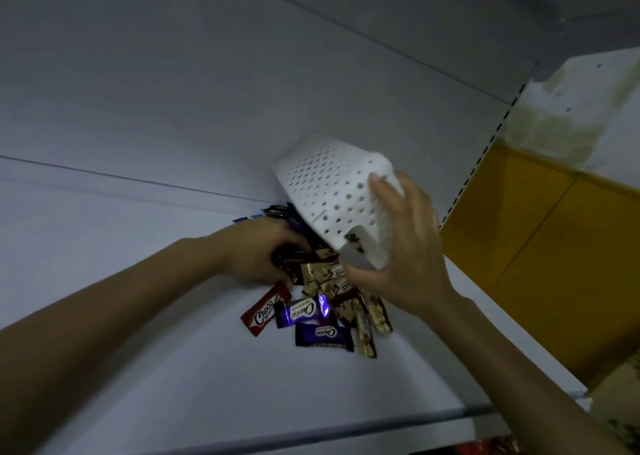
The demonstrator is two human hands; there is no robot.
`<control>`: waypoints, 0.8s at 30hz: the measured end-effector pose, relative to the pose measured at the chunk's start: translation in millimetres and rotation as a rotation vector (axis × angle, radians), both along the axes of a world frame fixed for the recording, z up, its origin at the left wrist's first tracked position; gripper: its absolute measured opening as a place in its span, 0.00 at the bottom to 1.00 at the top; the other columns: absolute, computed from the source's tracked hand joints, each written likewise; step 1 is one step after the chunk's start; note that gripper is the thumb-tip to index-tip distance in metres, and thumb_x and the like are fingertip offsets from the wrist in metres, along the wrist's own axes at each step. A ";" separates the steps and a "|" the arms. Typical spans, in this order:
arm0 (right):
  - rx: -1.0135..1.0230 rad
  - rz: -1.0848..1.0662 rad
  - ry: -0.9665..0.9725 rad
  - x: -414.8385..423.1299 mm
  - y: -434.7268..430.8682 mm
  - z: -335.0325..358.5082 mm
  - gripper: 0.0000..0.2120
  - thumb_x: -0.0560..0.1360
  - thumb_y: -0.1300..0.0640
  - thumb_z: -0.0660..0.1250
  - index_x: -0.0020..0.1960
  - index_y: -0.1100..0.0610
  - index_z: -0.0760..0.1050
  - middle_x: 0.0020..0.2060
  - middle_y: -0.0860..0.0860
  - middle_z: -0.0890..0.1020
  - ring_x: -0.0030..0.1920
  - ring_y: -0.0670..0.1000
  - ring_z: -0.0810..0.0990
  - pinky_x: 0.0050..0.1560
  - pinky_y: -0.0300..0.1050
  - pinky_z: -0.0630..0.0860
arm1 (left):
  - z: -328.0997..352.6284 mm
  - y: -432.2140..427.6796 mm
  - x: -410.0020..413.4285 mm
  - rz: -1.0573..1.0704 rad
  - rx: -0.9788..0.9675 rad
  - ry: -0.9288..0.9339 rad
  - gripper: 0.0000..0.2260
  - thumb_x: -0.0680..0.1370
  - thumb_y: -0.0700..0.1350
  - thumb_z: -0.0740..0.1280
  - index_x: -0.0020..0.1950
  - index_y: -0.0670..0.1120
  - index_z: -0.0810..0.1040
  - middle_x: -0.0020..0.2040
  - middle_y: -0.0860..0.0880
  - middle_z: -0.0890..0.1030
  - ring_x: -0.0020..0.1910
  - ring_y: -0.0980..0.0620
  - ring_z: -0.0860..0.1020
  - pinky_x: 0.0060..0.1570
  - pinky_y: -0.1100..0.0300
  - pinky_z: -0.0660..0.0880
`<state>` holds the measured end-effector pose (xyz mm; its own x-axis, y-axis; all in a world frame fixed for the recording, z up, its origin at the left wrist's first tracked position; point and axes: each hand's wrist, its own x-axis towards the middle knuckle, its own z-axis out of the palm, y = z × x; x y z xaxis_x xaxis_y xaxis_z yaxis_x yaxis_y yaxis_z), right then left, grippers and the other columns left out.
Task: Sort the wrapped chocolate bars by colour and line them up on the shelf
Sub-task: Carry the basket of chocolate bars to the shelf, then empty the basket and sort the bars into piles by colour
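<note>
I've barely started: the chocolate bars [322, 333] lie in one mixed heap on the shelf [156, 368], none sorted or lined up. My right hand [405, 247] clasps the tipped basket [332, 195]. My left hand [252, 250] is in the heap, fingers seemingly curled round dark bars, though it's dim.

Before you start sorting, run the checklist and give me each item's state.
1. Basket emptied: cannot tell. The white perforated basket is tipped over the pile, and a wrapper shows through its handle slot.
2. Right hand free: not ok, it grips the basket.
3. Left hand free: not ok, it grips dark-wrapped bars.
4. Bars on the white shelf: ok.
5. Colours separated: not ok. The red Choco bar, purple Choco bars and gold bars overlap.
</note>
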<state>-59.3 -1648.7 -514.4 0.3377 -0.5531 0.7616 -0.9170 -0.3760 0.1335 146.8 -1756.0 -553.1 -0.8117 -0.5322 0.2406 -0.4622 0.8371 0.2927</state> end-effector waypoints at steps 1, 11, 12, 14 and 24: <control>0.023 0.003 -0.075 -4.4 0.5 1.8 0.46 0.61 0.40 0.70 0.73 0.51 0.55 0.68 0.59 0.63 0.67 0.56 0.63 0.62 0.60 0.68 | 1.9 -2.6 2.1 0.008 -0.034 -0.010 0.23 0.70 0.54 0.75 0.63 0.54 0.76 0.54 0.60 0.76 0.51 0.60 0.73 0.49 0.65 0.71; -0.024 0.045 -0.574 -40.0 10.1 -9.0 0.46 0.64 0.47 0.75 0.74 0.53 0.54 0.70 0.46 0.61 0.72 0.43 0.59 0.73 0.40 0.58 | 14.3 -12.8 24.4 0.051 0.317 0.106 0.17 0.63 0.60 0.74 0.43 0.51 0.78 0.40 0.51 0.81 0.38 0.57 0.78 0.39 0.65 0.71; -0.026 0.045 -0.636 -43.1 10.7 -13.7 0.46 0.65 0.49 0.75 0.74 0.55 0.54 0.70 0.43 0.61 0.73 0.42 0.58 0.74 0.42 0.57 | 13.8 -12.5 25.6 0.051 0.348 0.159 0.18 0.62 0.61 0.73 0.42 0.49 0.79 0.39 0.49 0.81 0.38 0.55 0.78 0.40 0.63 0.72; -0.036 0.036 -0.754 -47.5 13.8 -22.2 0.45 0.65 0.52 0.75 0.74 0.55 0.54 0.71 0.44 0.61 0.73 0.44 0.59 0.74 0.51 0.59 | 12.0 -12.3 25.4 0.061 0.392 0.224 0.19 0.61 0.61 0.73 0.42 0.48 0.80 0.36 0.48 0.82 0.36 0.52 0.79 0.41 0.59 0.74; -0.178 -0.030 -0.658 -63.4 22.1 -40.7 0.45 0.64 0.48 0.76 0.73 0.55 0.54 0.70 0.53 0.63 0.72 0.48 0.61 0.72 0.45 0.62 | 4.7 23.4 -6.6 0.030 -0.351 0.158 0.16 0.73 0.67 0.57 0.45 0.57 0.75 0.41 0.59 0.75 0.41 0.60 0.73 0.33 0.65 0.65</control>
